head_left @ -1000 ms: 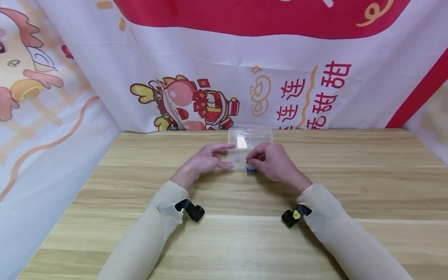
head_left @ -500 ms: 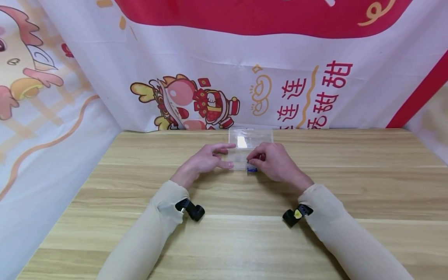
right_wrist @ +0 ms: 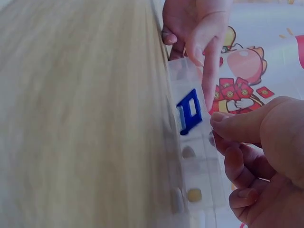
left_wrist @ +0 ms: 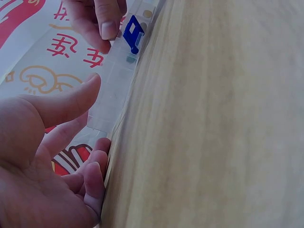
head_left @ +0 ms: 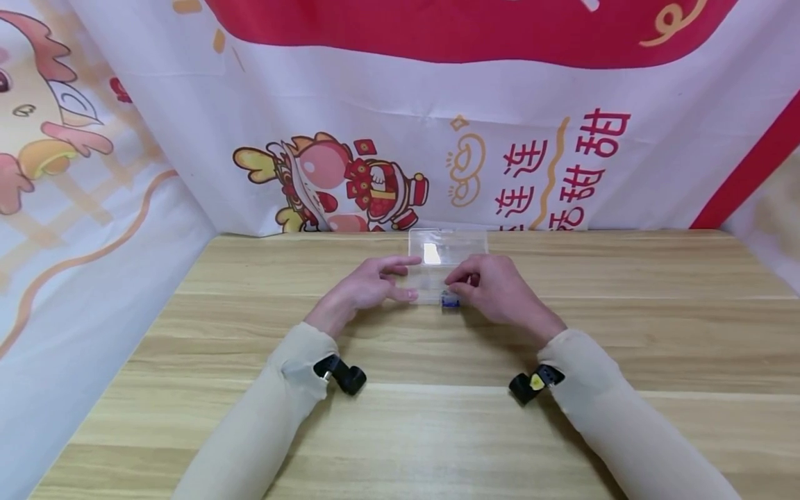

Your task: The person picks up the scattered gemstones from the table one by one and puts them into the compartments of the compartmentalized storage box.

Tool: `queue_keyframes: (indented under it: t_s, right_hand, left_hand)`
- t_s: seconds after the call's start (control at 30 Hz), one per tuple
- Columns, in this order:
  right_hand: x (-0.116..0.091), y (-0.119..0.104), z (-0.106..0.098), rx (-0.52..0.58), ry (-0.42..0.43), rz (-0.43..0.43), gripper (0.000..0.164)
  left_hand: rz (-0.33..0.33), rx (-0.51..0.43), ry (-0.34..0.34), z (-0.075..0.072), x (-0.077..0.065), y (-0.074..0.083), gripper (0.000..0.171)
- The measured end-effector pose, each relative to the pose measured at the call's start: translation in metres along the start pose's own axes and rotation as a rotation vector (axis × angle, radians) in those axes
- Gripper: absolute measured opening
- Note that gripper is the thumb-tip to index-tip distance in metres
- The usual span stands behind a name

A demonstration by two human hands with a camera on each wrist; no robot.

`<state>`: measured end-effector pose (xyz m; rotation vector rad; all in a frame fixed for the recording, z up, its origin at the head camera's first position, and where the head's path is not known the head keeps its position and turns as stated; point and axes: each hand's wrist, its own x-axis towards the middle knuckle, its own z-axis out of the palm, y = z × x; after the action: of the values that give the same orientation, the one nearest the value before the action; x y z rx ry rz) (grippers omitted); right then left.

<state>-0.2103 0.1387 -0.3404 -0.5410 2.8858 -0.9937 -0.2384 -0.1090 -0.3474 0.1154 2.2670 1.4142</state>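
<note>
In the head view a clear plastic divided box (head_left: pixel 428 278) stands at the table's back, its lid (head_left: pixel 459 243) raised. A blue plastic piece with a rectangular window, like a latch (right_wrist: pixel 190 112), sits along its front. Small stone-like pieces show through the walls, one yellowish (right_wrist: pixel 194 194), one grey (right_wrist: pixel 188 152). My left hand (head_left: pixel 371 281) spreads thumb and fingers about the box's left end. My right hand (head_left: pixel 490 285) has thumb and index tip close together over the box, right beside a small dark grey piece (right_wrist: pixel 212 138); I cannot tell whether they pinch it.
The wooden table (head_left: pixel 425 437) stretches in front of the box. A printed white and red cloth (head_left: pixel 375 90) hangs behind the table's back edge, and another cloth (head_left: pixel 94 278) hangs at the left. Black wrist cameras (head_left: pixel 350 378) stick out from both sleeves.
My right hand has shifted slightly right, uncovering more of the blue piece. The dark bit at its fingertips no longer shows in the head view. My left hand has stayed put.
</note>
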Motion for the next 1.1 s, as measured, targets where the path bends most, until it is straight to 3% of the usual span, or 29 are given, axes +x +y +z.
queue_keyframes:
  t_s: [0.47,1.1]
  right_hand:
    - [-0.010,0.013,-0.018,0.048,0.027,0.026,0.015]
    - [-0.026,0.038,-0.037,0.086,-0.089,0.009,0.005]
  left_hand:
    - [0.013,-0.011,-0.007,0.002,0.001,0.002,0.066]
    - [0.021,0.010,0.002,0.000,0.001,-0.003,0.067]
